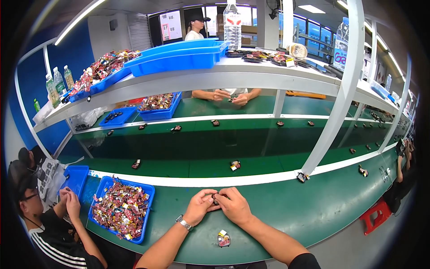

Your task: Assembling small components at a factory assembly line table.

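Two wearer's hands (234, 207), one wristwatch (184, 223) showing; one module (223, 239) lying between forearms (270, 240); two blue bins (150, 207) sitting lower left.

A small dark piece (215, 200), blackish where it shows, sits at six o'clock from the centre of the view. It is pinched between the fingertips of the left hand (199, 207), at about nine o'clock of it, and the right hand (234, 207), at about three. Held over the green tabletop (286, 206), it is mostly covered by fingers; its full outline, material and tilt cannot be made out.
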`<state>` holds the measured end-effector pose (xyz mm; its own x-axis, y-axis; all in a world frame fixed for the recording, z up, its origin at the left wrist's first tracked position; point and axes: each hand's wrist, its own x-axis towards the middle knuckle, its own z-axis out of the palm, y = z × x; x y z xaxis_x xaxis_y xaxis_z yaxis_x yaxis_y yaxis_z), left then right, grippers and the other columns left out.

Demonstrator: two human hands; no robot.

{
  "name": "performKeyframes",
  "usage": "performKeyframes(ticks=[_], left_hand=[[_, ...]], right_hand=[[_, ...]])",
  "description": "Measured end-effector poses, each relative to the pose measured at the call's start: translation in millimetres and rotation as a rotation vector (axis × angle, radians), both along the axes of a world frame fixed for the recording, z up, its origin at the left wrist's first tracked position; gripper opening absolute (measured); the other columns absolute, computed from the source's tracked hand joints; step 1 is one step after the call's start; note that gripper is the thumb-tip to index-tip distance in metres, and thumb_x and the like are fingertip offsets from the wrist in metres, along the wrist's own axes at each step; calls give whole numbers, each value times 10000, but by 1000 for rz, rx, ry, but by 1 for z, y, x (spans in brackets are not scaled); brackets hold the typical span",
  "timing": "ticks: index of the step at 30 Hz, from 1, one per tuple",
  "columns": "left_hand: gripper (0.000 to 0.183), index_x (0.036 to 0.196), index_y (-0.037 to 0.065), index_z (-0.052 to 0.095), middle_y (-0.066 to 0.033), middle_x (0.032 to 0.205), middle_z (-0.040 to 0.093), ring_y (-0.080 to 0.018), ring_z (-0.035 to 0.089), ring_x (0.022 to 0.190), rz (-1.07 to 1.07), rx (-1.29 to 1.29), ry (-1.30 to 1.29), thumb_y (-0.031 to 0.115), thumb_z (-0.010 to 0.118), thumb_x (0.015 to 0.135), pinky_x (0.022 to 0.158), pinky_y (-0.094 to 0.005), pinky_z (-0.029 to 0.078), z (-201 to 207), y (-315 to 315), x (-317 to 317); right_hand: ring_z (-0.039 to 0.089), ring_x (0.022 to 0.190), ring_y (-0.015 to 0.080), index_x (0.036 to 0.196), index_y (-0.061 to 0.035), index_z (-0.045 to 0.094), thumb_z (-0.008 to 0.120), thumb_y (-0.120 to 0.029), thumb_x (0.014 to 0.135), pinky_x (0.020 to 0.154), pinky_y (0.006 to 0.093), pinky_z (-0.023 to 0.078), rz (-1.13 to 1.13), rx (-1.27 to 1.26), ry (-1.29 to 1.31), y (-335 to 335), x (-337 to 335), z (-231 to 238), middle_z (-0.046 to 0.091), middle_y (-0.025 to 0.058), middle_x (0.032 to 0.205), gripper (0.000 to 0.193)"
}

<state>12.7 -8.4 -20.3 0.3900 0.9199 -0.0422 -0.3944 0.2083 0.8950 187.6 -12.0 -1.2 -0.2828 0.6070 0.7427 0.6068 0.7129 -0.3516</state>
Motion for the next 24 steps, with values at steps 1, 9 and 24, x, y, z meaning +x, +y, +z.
performKeyframes(ticks=[1,9,24], left_hand=[[267,1263,-4,469,-127,1170,629,-224,628,1105,2,4,-5,31,490,998,996,-433,536,-1,0,0],[269,1267,0,472,-110,1150,634,-199,634,1081,29,4,9,33,488,1000,978,-418,547,-3,1,1],[395,1380,-4,411,-192,1348,553,-267,604,1169,219,92,74,12,469,989,969,-375,532,4,2,2]], right_hand=[[604,827,205,925,-80,708,736,-31,745,650,314,532,4,15,-11,0,0,0,615,28,909,190],[601,820,211,900,-71,700,705,-33,750,673,319,525,-20,74,-74,2,0,-1,621,23,895,155],[648,990,349,904,-24,700,721,-93,729,883,416,519,-383,-73,132,93,55,-7,684,170,1048,189]])
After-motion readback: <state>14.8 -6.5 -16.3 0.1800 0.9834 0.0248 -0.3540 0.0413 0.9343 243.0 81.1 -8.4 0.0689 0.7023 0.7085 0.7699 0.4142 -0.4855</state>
